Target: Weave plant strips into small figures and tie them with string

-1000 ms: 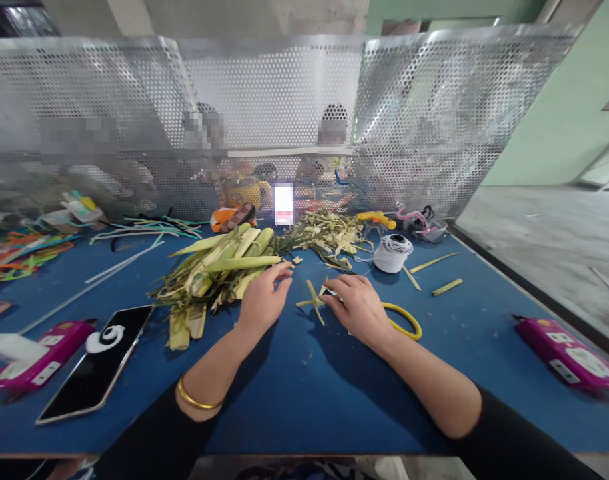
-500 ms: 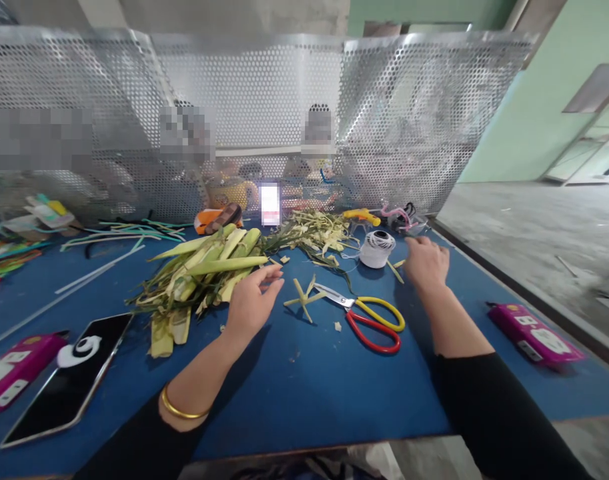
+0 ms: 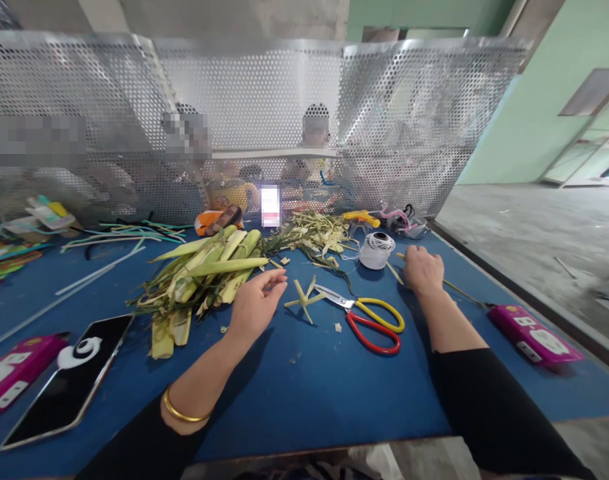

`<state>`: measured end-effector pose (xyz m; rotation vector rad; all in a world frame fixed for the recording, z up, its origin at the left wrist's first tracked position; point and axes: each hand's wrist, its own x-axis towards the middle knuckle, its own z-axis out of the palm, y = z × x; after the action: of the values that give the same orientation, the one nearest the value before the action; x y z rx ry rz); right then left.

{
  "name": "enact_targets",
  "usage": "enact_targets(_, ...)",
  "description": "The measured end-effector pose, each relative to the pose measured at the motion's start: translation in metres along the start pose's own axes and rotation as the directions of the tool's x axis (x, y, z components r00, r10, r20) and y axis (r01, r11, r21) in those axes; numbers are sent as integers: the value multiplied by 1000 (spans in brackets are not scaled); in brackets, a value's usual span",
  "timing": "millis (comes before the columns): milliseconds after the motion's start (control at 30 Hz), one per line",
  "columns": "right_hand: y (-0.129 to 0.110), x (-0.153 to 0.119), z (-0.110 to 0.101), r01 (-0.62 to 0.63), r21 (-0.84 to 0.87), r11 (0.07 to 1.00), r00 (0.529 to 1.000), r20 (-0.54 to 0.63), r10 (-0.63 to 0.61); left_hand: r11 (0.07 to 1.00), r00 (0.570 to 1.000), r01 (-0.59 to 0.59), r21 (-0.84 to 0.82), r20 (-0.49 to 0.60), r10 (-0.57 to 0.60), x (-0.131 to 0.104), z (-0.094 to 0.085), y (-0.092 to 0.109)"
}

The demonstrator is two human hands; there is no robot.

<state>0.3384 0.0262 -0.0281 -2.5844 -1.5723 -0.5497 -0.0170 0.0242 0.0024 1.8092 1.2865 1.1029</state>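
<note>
A perforated metal screen (image 3: 264,93) is standing across the far side, bounding your reach over the blue table (image 3: 304,400). The table's near edge is running crosswise below your forearms, and its right edge is slanting away toward the screen. A broad blue stretch is opening between your forearms, giving them room to swing inward. On your left, a corn husk pile (image 3: 209,267) is spreading toward the middle. Your left hand (image 3: 257,303) is hovering or resting just beside it, I cannot tell which; its fingers are bending loosely, thumb and forefinger standing a little apart. Your right hand (image 3: 424,268) is working out near the right edge, its fingers narrowing around a husk strip. A purple tissue packet (image 3: 537,337) is limiting the space on that side. Red-and-yellow-handled scissors (image 3: 352,303) are lying between your hands, blades pointing left. A string spool (image 3: 377,251) is standing beyond them, left of your right hand. The husk star (image 3: 304,301) is lying at the blade tips, just right of your left fingers. The husk strip (image 3: 400,256) is poking past your right fingertips.
</note>
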Motion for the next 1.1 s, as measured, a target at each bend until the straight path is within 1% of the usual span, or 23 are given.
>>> enact_targets(67, 2, 0, -4, -33, 21, 999, 998, -56, 34, 1000, 1000, -2, -3, -5, 2, 0, 0, 1)
enact_targets(133, 4, -1, -10, -21, 89, 996, 983, -179, 37, 1000, 1000, -8, -11, -16, 8, 0, -1, 2)
enact_targets(200, 3, -2, -18, 30, 155, 988, 948, -318, 21, 1000, 999, -22, -17, -41, 21, -1, -1, 2)
enact_targets(267, -1, -6, -32, 90, 189, 978, 895, -445, 4, 998, 995, -52, -18, -88, 50, -3, 0, 3)
enact_targets(300, -6, -11, -40, 121, 212, 970, 850, -527, 10, 997, 991, -75, -16, -115, 73, -4, 0, 4)
enact_targets(333, -13, -16, -50, 170, 244, 955, 787, -617, 18, 995, 985, -103, -16, -142, 100, -6, 1, 6)
enact_targets(367, -21, -24, -61, 234, 288, 929, 717, -696, 35, 991, 978, -135, -17, -165, 131, -9, 2, 8)
enact_targets(400, -31, -33, -72, 328, 341, 881, 655, -754, 48, 985, 969, -173, -21, -184, 166, -12, 2, 10)
enact_targets(433, -42, -44, -83, 430, 428, 795, 645, -761, 61, 978, 963, -205, -35, -189, 195, -16, 3, 13)
enact_targets(467, -54, -56, -93, 516, 539, 665, 669, -739, 79, 973, 962, -225, -58, -174, 212, -19, 4, 15)
enact_targets(500, -65, -68, -102, 547, 676, 494, 740, -667, 93, 969, 963, -231, -90, -160, 215, -22, 5, 18)
enact_targets(533, -75, -80, -109, 508, 813, 285, 837, -544, 57, 967, 972, -213, -138, -131, 195, -24, 6, 20)
enact_targets(567, -85, -90, -114, 393, 918, 62, 919, -390, -48, 963, 984, -173, -205, -85, 158, -26, 7, 22)
enact_targets(600, -93, -99, -117, 234, 966, -109, 955, -250, -157, 953, 993, -115, -281, -35, 109, -28, 9, 24)
enact_targets(633, -99, -105, -118, 73, 974, -213, 958, -128, -257, 935, 997, -36, -352, 49, 57, -29, 10, 25)
enact_targets(667, -105, -110, -117, -68, 959, -277, 940, -31, -340, 911, 991, 39, -409, 131, 17, -30, 11, 26)
enact_targets(700, -109, -112, -115, -179, 935, -307, 916, 44, -399, 884, 976, 112, -453, 217, -13, -31, 13, 27)
enact_targets(733, -113, -114, -113, -256, 913, -319, 894, 97, -438, 859, 955, 182, -479, 293, -38, -31, 14, 27)
enact_targets(767, -117, -114, -110, -303, 897, -322, 878, 131, -461, 842, 935, 235, -486, 348, -60, -32, 15, 27)
enact_targets(833, -122, -115, -103, -340, 888, -309, 862, 163, -480, 831, 907, 304, -466, 409, -102, -33, 16, 26)
enact_targets(933, -128, -116, -96, -335, 902, -272, 868, 184, -461, 842, 890, 346, -414, 428, -155, -33, 17, 24)
enact_targets(1000, -131, -117, -93, -334, 905, -262, 878, 198, -436, 847, 889, 358, -394, 420, -181, -33, 19, 23)
enact_targets(1100, -133, -119, -91, -345, 899, -270, 887, 218, -407, 853, 894, 362, -375, 398, -204, -33, 20, 21)
